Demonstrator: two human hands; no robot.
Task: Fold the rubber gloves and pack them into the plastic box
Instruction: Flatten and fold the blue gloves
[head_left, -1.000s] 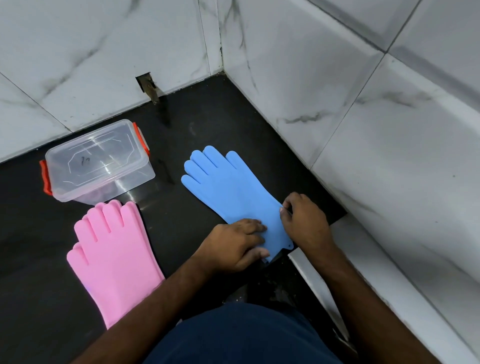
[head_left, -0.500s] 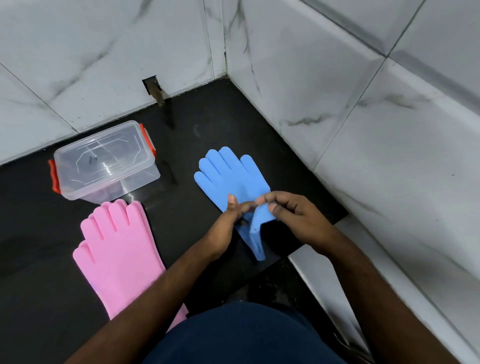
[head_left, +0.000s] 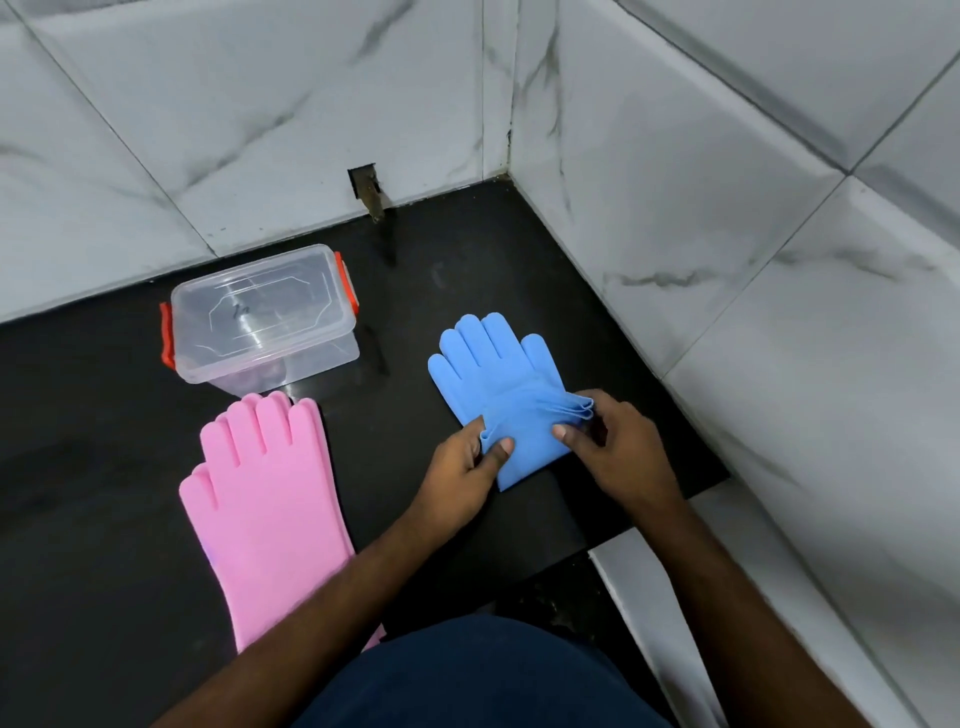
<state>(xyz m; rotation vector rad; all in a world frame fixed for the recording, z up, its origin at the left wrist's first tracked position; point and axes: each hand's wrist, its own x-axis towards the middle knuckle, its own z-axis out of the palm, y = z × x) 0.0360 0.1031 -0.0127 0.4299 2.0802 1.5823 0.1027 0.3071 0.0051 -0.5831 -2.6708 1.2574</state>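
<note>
Looking at the blue glove (head_left: 493, 364), I see it lying on the black counter (head_left: 415, 270) near the tiled corner, its cuff end doubled over toward the palm, fingers pointing away. My left hand (head_left: 457, 473) pinches the fold's left edge between thumb and fingers; my right hand (head_left: 618, 447) grips the bunched right edge. The pink glove (head_left: 265, 499) lies flat well to the left, its fingertips just beside the clear plastic box (head_left: 265, 317), whose lid is on, with orange clips at both ends.
</note>
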